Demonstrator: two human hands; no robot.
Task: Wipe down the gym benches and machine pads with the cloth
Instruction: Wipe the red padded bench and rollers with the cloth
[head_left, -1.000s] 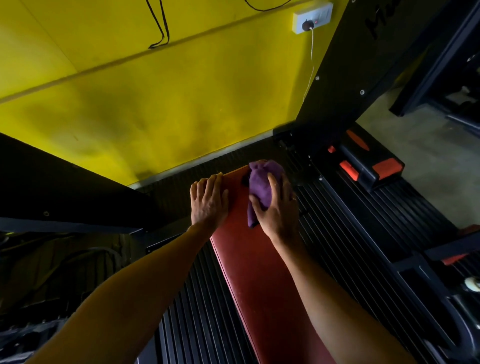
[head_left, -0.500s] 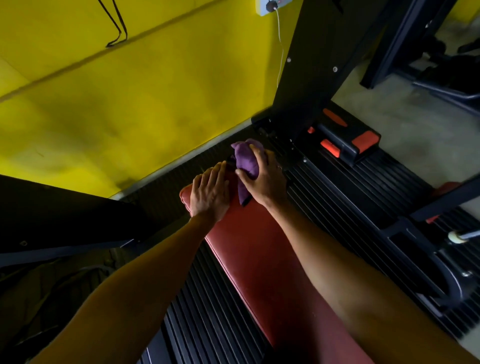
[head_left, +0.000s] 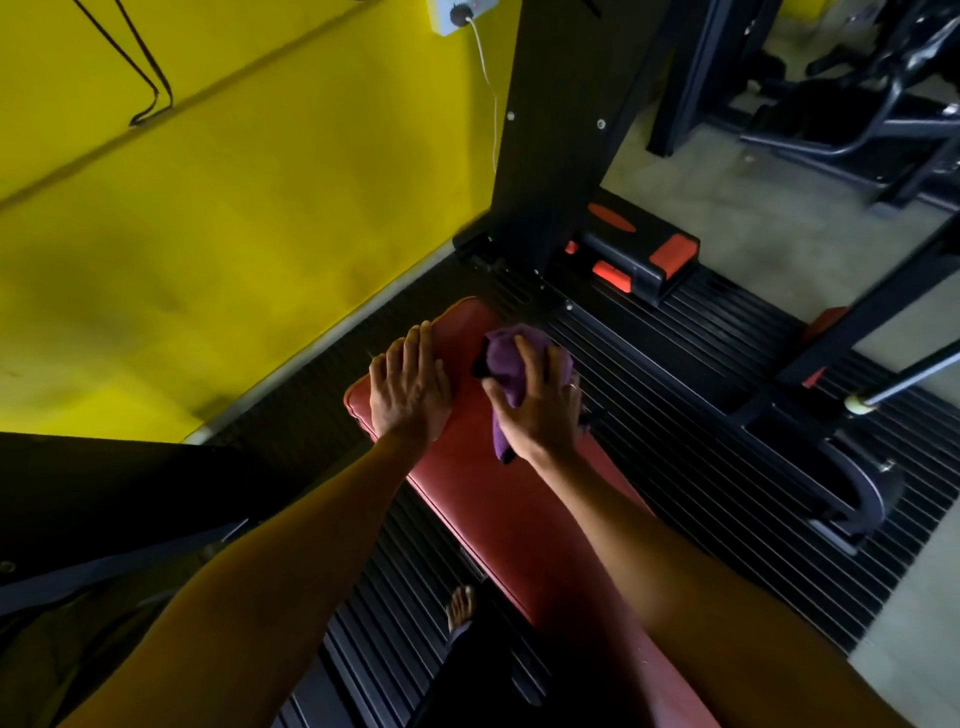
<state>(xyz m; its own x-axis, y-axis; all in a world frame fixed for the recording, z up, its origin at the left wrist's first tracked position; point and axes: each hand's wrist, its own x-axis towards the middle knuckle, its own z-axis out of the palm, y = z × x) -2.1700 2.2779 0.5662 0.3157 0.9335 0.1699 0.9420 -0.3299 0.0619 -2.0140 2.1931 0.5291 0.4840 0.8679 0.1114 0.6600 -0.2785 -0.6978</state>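
At 12 o'clock on the bench (head_left: 493, 509), end likely wiped
My right hand (head_left: 540, 410), gripping the cloth (head_left: 511, 358), had drawn back; left hand (head_left: 410, 395) lay flat.

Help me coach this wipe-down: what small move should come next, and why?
Probably draw the right hand, gripping the bunched purple cloth, back along the red padded bench toward the body: the cloth sits near its far end, and the left hand rests flat beside it.

A gym: a red padded bench (head_left: 519, 499), ribbed rubber matting (head_left: 701, 415) and black machine frames (head_left: 561, 130).
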